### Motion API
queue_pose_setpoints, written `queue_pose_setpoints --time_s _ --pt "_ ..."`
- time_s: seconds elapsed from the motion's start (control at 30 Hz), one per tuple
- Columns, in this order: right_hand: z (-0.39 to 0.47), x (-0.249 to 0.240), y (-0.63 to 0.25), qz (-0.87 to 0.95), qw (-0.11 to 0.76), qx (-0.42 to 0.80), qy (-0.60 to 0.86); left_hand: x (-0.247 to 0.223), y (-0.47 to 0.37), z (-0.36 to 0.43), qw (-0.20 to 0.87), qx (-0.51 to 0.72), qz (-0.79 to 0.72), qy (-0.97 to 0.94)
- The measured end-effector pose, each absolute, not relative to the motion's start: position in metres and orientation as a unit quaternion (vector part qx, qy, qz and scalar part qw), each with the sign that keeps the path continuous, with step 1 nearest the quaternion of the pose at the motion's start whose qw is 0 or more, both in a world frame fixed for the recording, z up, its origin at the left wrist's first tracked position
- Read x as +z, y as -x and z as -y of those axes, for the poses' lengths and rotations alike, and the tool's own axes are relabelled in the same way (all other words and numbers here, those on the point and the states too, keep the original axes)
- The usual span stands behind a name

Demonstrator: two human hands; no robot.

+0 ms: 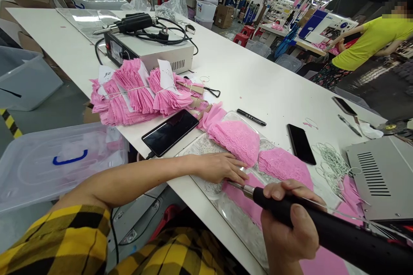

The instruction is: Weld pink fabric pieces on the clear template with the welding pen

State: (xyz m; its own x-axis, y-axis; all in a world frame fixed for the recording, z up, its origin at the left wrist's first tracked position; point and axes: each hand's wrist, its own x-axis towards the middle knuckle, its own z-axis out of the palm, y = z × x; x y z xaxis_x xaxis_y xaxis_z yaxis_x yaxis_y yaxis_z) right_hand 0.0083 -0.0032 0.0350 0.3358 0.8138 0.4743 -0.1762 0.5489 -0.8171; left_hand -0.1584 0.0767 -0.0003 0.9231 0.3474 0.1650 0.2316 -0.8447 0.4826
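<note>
My right hand [290,219] is wrapped round the thick black handle of a handheld tool with a metal tip [309,219]. The tool's tip touches or nearly touches a flat pink fabric piece [243,200], close to my left fingertips. My left hand [222,167] lies flat with its fingers stretched out, pressing at the fabric's upper edge. Under the fabric is a clear, scuffed plastic board [206,184]. Just beyond my fingers rest a stack of pink lace pieces [237,139] and a second pink stack [285,165]. My right hand and the tool hide part of the fabric.
Tied pink bundles [135,90] and a black phone [171,132] lie left; a marker [251,117] and another phone [301,144] lie beyond. A similar tool [135,23] rests on a metal box [155,49]. Right are tangled cords [332,165] and a vented box [380,180].
</note>
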Motion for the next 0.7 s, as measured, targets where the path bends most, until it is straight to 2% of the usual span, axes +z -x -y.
queue_pose_setpoints --time_s 0.43,0.7 --pt "0.004 0.036 -0.006 0.465 0.742 0.343 0.340 0.000 0.160 -0.079 0.233 0.152 -0.154 -0.948" --pt "-0.004 0.048 -0.041 0.405 0.782 0.285 0.378 -0.001 0.182 -0.046 0.201 0.230 -0.199 -0.931"
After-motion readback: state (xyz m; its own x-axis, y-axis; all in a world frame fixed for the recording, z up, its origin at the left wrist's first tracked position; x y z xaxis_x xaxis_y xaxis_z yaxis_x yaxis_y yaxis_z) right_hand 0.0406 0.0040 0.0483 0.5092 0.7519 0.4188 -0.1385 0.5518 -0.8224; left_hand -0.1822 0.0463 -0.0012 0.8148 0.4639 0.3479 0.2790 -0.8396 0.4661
